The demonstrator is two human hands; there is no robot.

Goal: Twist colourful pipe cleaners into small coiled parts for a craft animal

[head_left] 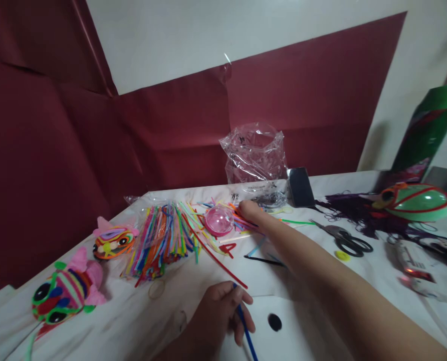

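Note:
Near the front of the table, my left hand (226, 307) pinches a blue pipe cleaner (245, 323) between thumb and fingers, its end running down out of view. Stretched far across the table, my right hand (249, 210) is at a loose pile of coloured pipe cleaners (242, 224); its fingers are hidden, so what they touch does not show. Just left of it sits a pink clear plastic ball (219, 220). A long red pipe cleaner (218, 255) and a bent red piece (227, 248) lie between my hands. Under my right forearm is a black pipe cleaner (263, 260).
A bag of pipe cleaners (163, 240) and two fish crafts (67, 293) lie left. Scissors (346, 238), a yellow piece (342, 255), a glue gun (415, 265) and a green balloon-shaped craft (421, 202) are right. A phone (300, 187) and clear bag (255, 155) stand behind.

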